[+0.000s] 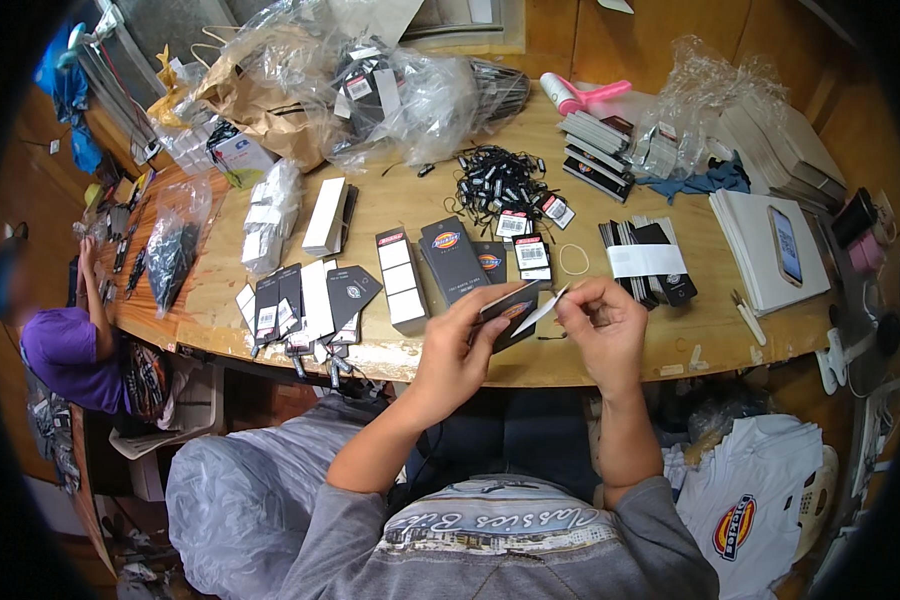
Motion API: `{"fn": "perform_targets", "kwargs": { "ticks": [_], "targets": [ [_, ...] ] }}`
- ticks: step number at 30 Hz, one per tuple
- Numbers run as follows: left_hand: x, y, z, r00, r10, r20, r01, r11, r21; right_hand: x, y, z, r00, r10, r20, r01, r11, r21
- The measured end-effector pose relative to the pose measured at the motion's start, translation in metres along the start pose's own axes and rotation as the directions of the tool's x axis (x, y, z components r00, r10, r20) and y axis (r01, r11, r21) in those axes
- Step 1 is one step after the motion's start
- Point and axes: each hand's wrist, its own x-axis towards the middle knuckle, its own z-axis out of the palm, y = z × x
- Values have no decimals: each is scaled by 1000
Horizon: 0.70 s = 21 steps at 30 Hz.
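Observation:
Just above the table's near edge, my left hand grips black hang tags with a coloured emblem between thumb and fingers. My right hand is closed in a pinch at the upper end of a white tag, which fans out from the black ones. A short dark cord end shows below the right fingertips; what it joins is hidden. Beyond my hands lie a stack of black hang tags, a white label stack, barcode tags and a heap of black tag cords.
Banded black tags and a loose rubber band lie to the right, near a phone on white boxes. Loose tags spread left. Plastic bags line the back. A person in purple sits far left.

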Motion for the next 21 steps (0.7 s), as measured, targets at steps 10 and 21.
{"fn": "perform_targets", "kwargs": {
  "ticks": [10, 21],
  "targets": [
    [-5, 10, 3, 993, 63, -97, -46, 984, 171, -3, -7, 6, 994, -74, 81, 89, 977, -195],
    [5, 12, -9, 925, 295, 239, -350, 907, 233, -4, -4, -3, 994, 87, 64, -87, 996, -6]
  ]
}}
